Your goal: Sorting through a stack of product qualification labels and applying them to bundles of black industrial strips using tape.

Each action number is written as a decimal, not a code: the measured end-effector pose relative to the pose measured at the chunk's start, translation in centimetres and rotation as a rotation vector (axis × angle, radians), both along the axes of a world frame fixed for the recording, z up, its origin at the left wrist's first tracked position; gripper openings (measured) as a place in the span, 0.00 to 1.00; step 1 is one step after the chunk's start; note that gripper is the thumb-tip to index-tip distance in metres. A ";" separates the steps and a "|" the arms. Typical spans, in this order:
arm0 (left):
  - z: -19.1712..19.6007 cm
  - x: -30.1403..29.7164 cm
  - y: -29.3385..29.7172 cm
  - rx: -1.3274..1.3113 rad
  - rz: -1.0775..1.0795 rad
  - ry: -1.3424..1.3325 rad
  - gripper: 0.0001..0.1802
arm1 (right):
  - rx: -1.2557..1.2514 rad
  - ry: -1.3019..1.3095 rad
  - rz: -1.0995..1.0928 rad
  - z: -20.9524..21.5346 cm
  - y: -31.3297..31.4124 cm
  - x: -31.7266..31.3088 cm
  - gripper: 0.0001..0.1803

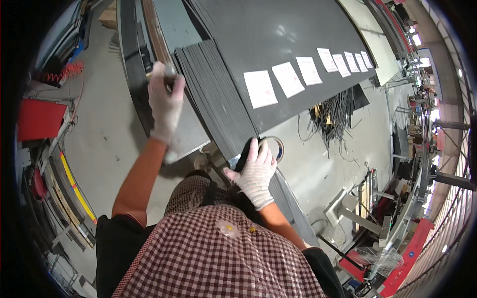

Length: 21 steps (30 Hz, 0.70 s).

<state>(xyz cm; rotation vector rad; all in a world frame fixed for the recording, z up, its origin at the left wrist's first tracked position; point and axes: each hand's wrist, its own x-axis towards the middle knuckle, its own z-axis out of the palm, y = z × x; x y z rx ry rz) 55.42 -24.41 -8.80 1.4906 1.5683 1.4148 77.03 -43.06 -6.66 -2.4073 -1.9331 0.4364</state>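
My left hand [166, 107], in a pale knit glove, is closed around the near end of a long brown bar [156, 32] with a shiny tip. Beneath it lies a smooth grey panel [186, 131] beside a stack of dark grey strips [216, 84]. My right hand [256, 176], gloved as well, curls over a roll of tape [281, 149] at the stack's near corner. Its fingers hide part of the roll, and a black piece [243, 158] shows between them and the thumb; I cannot tell whether it belongs to the roll.
A broad dark sheet [293, 30] right of the strips carries a row of several white paper labels [260, 89]. Thin black offcuts [330, 119] hang below its edge. A fan [380, 260] stands at lower right, and a red bin-like box [42, 120] is at left.
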 end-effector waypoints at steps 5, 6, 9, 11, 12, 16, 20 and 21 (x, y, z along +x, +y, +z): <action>-2.2 -3.5 14.0 -0.479 0.307 0.299 0.48 | -0.048 0.035 -0.033 0.4 -0.3 0.7 0.65; -2.8 -4.2 15.4 -0.471 0.307 0.306 0.48 | -0.033 0.082 -0.021 0.5 -1.0 1.0 0.64; -4.1 -5.9 17.9 -0.528 0.199 0.326 0.50 | -0.139 0.049 -0.050 0.8 -3.5 2.0 0.63; -4.2 -6.9 19.4 -0.499 0.144 0.310 0.49 | -0.168 0.066 -0.073 0.8 -4.9 2.7 0.63; -4.2 -7.0 20.3 -0.442 0.082 0.250 0.48 | -0.152 0.048 -0.060 0.7 -5.4 3.0 0.63; -4.3 -6.1 26.0 -0.397 -0.011 0.297 0.41 | -0.128 0.036 -0.054 0.5 -6.2 3.3 0.62; -6.5 -2.8 31.2 -0.226 -0.280 -0.047 0.41 | -0.077 -0.004 -0.033 0.1 -6.3 3.3 0.62; -6.8 -2.4 31.4 -0.311 -0.267 -0.050 0.42 | -0.042 -0.018 -0.006 -0.2 -6.4 3.6 0.62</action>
